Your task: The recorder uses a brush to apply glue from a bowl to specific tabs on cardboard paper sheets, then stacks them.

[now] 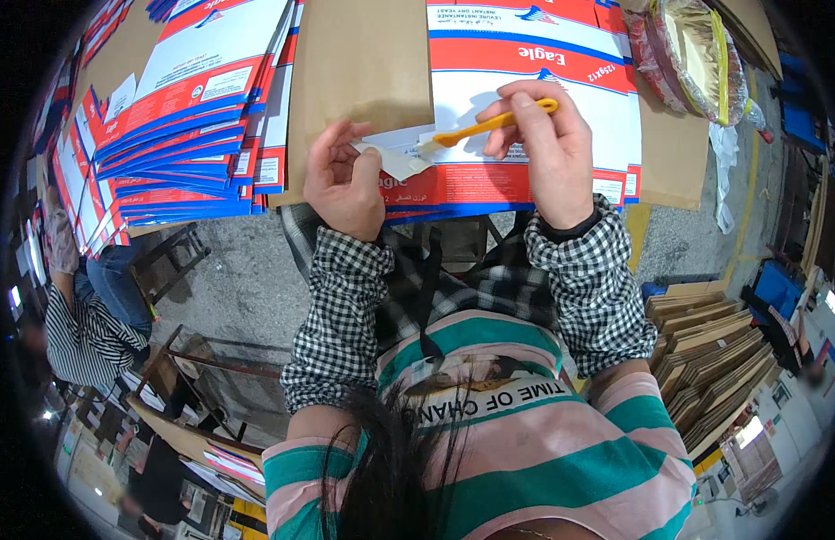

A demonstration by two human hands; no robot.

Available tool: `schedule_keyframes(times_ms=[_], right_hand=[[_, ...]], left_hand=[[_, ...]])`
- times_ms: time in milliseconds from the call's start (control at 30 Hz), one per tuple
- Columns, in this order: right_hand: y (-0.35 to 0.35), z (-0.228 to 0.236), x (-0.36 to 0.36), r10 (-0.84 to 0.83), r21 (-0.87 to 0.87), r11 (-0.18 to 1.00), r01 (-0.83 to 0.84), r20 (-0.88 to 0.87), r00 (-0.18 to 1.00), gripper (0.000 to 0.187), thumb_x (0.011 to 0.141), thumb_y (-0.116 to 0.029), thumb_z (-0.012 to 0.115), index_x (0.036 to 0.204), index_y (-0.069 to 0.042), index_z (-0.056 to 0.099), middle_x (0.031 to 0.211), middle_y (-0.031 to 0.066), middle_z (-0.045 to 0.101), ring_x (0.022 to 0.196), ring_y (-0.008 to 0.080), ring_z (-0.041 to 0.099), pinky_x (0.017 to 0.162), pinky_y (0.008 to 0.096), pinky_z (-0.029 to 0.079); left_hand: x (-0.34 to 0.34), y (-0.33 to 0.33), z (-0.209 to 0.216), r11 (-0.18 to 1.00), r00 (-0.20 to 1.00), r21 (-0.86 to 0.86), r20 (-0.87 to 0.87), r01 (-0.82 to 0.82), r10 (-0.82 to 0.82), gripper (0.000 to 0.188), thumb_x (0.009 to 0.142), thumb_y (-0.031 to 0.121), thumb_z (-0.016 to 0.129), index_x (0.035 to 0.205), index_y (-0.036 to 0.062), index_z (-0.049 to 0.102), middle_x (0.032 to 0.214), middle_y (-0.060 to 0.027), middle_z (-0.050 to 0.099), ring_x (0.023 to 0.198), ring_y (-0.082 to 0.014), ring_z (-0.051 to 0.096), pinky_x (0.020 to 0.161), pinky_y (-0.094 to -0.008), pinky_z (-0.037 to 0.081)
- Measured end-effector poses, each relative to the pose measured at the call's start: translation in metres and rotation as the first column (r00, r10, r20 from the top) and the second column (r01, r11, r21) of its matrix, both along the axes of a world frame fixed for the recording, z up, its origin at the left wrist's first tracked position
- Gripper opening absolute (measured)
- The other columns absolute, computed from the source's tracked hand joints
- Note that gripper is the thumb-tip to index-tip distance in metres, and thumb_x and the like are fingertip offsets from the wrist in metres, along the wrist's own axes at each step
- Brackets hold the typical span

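My left hand pinches a small white paper slip between thumb and fingers. In my right hand is a brush with an orange-yellow handle, gripped near its far end and pointing left. Its pale bristle tip meets the slip's right edge; whether it touches or hovers just above is hard to tell. Under both hands lies a red, white and blue printed cardboard sheet, on top of others along the front edge of the work surface.
A fanned stack of similar printed sheets lies to the left. Plain brown cardboard covers the middle. A plastic-wrapped tub with pale contents stands at far right. Stacked brown boards are at lower right. Another person in stripes is at left.
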State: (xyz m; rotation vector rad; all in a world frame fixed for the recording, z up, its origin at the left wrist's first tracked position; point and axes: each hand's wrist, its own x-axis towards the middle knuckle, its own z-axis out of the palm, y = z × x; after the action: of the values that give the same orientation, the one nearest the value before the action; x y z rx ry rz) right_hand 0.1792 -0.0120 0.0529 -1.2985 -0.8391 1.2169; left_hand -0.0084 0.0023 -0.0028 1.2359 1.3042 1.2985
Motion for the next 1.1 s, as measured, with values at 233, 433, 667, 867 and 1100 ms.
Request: schedule_keyframes(times_ms=[233, 433, 667, 867, 1100], right_hand=[[0.002, 0.007, 0.0, 0.044, 0.039, 0.998, -0.045, 0.027, 0.999, 0.015, 0.091, -0.012, 0.042, 0.099, -0.001, 0.049, 0.085, 0.0086, 0.061, 0.063, 0.0083, 0.054, 0.058, 0.0202, 0.044], [0.007, 0.006, 0.0, 0.042, 0.069, 0.997, -0.047, 0.065, 0.997, 0.016, 0.091, -0.013, 0.042, 0.1, -0.001, 0.048, 0.085, 0.0078, 0.06, 0.064, 0.0081, 0.054, 0.06, 0.0199, 0.044], [0.008, 0.005, 0.0, 0.032, 0.069, 0.997, -0.039, 0.104, 0.994, 0.016, 0.091, -0.013, 0.043, 0.099, -0.001, 0.048, 0.084, 0.008, 0.06, 0.062, 0.0083, 0.053, 0.056, 0.0199, 0.044], [0.005, 0.006, -0.001, 0.09, 0.057, 0.994, -0.097, 0.106, 0.99, 0.016, 0.091, -0.013, 0.043, 0.099, 0.0, 0.048, 0.083, 0.0085, 0.06, 0.062, 0.0086, 0.053, 0.057, 0.0198, 0.043], [0.002, 0.009, -0.002, 0.096, 0.045, 0.994, -0.099, 0.07, 0.993, 0.016, 0.091, -0.013, 0.044, 0.097, 0.001, 0.05, 0.082, 0.009, 0.061, 0.059, 0.0078, 0.053, 0.053, 0.0195, 0.043]], left_hand=[[-0.002, 0.001, 0.0, 1.0, 1.0, -0.018, -0.005, 0.002, -0.003, 0.037, 0.074, -0.006, 0.054, 0.11, -0.0029, 0.049, 0.096, -0.012, 0.06, 0.073, -0.0079, 0.052, 0.064, -0.0199, 0.045], [-0.002, 0.0, 0.001, 1.0, 1.0, -0.016, -0.006, 0.004, -0.004, 0.037, 0.074, -0.006, 0.054, 0.11, -0.0025, 0.049, 0.097, -0.012, 0.06, 0.072, -0.0076, 0.052, 0.064, -0.0196, 0.045], [0.0, 0.001, 0.003, 1.0, 1.0, -0.024, -0.005, -0.003, 0.003, 0.037, 0.073, -0.007, 0.054, 0.109, -0.0023, 0.05, 0.096, -0.0114, 0.061, 0.071, -0.0067, 0.051, 0.063, -0.0188, 0.044], [0.0, 0.001, 0.001, 1.0, 1.0, -0.016, 0.001, -0.006, 0.006, 0.037, 0.072, -0.007, 0.054, 0.109, -0.0029, 0.05, 0.096, -0.0115, 0.061, 0.07, -0.0072, 0.051, 0.063, -0.019, 0.044], [-0.001, 0.001, -0.004, 0.999, 1.0, -0.032, 0.03, 0.001, 0.0, 0.037, 0.074, -0.006, 0.053, 0.11, -0.0032, 0.049, 0.095, -0.0114, 0.06, 0.072, -0.008, 0.052, 0.065, -0.0193, 0.044]])
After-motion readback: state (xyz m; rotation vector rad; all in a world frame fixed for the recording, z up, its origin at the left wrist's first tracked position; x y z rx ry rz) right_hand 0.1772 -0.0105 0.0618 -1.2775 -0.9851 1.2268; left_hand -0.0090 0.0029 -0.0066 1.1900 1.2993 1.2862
